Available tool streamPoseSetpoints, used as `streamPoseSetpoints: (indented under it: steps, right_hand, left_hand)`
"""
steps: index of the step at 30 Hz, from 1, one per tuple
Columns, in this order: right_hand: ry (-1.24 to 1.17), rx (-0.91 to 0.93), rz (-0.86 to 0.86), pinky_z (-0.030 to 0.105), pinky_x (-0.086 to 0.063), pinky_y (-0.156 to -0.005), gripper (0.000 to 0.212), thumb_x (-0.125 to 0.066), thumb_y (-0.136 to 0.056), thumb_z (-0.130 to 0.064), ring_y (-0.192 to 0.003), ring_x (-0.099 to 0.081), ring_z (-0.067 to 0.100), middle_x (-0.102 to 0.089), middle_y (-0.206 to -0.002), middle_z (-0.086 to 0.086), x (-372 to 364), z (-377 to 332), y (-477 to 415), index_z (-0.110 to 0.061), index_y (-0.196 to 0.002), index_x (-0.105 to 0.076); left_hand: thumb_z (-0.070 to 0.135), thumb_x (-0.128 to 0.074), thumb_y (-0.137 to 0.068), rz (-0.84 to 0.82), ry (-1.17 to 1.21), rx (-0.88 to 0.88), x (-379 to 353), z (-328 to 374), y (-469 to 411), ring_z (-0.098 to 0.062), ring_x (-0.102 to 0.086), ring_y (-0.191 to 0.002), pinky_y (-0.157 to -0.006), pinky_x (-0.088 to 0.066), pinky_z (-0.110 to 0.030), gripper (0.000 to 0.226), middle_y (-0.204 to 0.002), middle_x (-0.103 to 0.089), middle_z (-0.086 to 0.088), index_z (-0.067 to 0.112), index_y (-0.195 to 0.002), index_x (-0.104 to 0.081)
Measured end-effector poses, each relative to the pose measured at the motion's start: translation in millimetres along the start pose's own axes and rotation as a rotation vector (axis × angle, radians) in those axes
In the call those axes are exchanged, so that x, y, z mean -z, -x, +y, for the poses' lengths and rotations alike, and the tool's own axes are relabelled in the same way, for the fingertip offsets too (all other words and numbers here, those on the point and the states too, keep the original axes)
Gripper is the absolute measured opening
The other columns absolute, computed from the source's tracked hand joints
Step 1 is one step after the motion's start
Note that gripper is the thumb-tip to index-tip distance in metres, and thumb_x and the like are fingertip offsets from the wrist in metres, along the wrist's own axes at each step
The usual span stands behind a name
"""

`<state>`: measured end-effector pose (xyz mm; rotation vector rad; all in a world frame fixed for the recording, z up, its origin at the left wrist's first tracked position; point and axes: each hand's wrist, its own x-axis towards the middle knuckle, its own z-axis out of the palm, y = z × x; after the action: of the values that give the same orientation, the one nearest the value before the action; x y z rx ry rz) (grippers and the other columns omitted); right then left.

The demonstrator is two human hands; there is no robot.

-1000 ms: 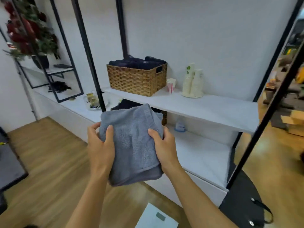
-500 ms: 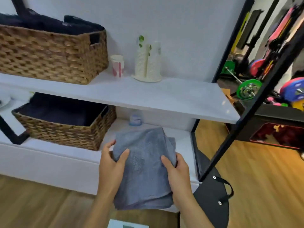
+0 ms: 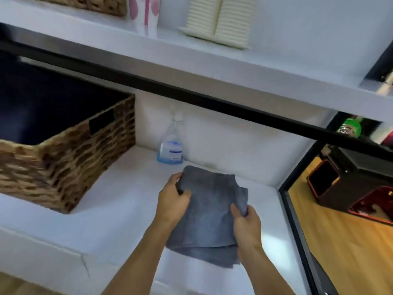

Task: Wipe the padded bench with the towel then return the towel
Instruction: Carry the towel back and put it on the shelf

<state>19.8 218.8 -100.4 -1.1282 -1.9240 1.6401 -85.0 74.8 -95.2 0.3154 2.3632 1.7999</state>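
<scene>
A folded grey towel is held in both hands at the lower centre of the frame, over the white lower shelf. The towel's left edge is gripped by the left hand, with the thumb laid across the top of the cloth and the fingers curled around the far corner. Its right edge is pinched by the right hand, thumb on top and fingers tucked beneath. Several layers of cloth can be seen at the near edge, which hangs toward the bottom of the frame. Whether the towel rests on the shelf cannot be told.

Just beyond the towel, against the back wall, a clear spray bottle with a blue base and a label is seen standing upright. At the left of the frame a woven wicker basket is set on the same shelf, and dark cloth is seen inside it.

A black bar runs across the frame under the white upper shelf. On that shelf, at the top edge, a pink-patterned cup and cream ribbed stacks are partly shown. At the right, a wooden floor and a black box with red trim are visible.
</scene>
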Motion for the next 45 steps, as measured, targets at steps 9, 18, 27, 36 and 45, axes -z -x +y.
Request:
streamPoseSetpoints:
  steps: [9,18,27,36,45]
  right_hand:
    - [0.522,0.132,0.12,0.043,-0.044,-0.099,0.052,-0.06,-0.094,-0.033,-0.119,-0.054,0.036,-0.054,-0.132,0.017,3,-3,-116,-0.011,-0.138,-0.045]
    - [0.738,0.17,0.151,0.025,-0.034,-0.05,0.014,-0.058,-0.093,-0.027,-0.064,-0.052,0.013,-0.06,-0.076,-0.002,14,-17,-112,-0.014,-0.095,-0.062]
    - [0.736,0.116,0.049,0.038,-0.048,-0.079,0.04,-0.055,-0.096,-0.034,-0.097,-0.059,0.03,-0.057,-0.113,0.012,4,15,-95,-0.009,-0.126,-0.045]
    - [0.902,0.256,0.135,0.039,-0.048,-0.082,0.033,-0.047,-0.1,-0.037,-0.105,-0.053,0.028,-0.053,-0.114,0.007,-3,10,-129,-0.015,-0.124,-0.052]
    - [0.749,0.09,0.084,0.036,-0.044,-0.074,0.02,-0.049,-0.099,-0.032,-0.088,-0.055,0.026,-0.059,-0.11,0.011,9,12,-116,-0.014,-0.107,-0.044]
  left_hand:
    - [0.019,-0.057,-0.093,-0.091,-0.326,-0.202,-63,-27,-90,-0.023,-0.052,-0.118,-0.1,-0.037,-0.023,0.028,-0.133,-0.051,-0.008,0.017,-0.121,-0.06]
    - [0.037,-0.044,-0.098,-0.02,-0.56,-0.225,-72,-28,-90,-0.028,-0.048,-0.125,-0.105,-0.042,-0.04,0.037,-0.144,-0.044,-0.008,0.021,-0.13,-0.051]
    - [0.025,-0.041,-0.099,-0.198,-0.735,-0.266,-84,-28,-80,-0.028,-0.041,-0.128,-0.108,-0.035,-0.036,0.038,-0.153,-0.029,-0.006,0.018,-0.136,-0.045]
    - [0.035,-0.023,-0.103,-0.274,-0.911,-0.294,-81,-44,-89,-0.03,-0.023,-0.143,-0.117,-0.02,-0.039,0.052,-0.163,-0.001,-0.008,0.024,-0.153,-0.013]
    - [0.05,-0.014,-0.101,-0.264,-1.103,-0.189,-79,-37,-92,-0.034,-0.016,-0.146,-0.119,-0.013,-0.047,0.061,-0.163,-0.003,-0.006,0.024,-0.154,0.003]
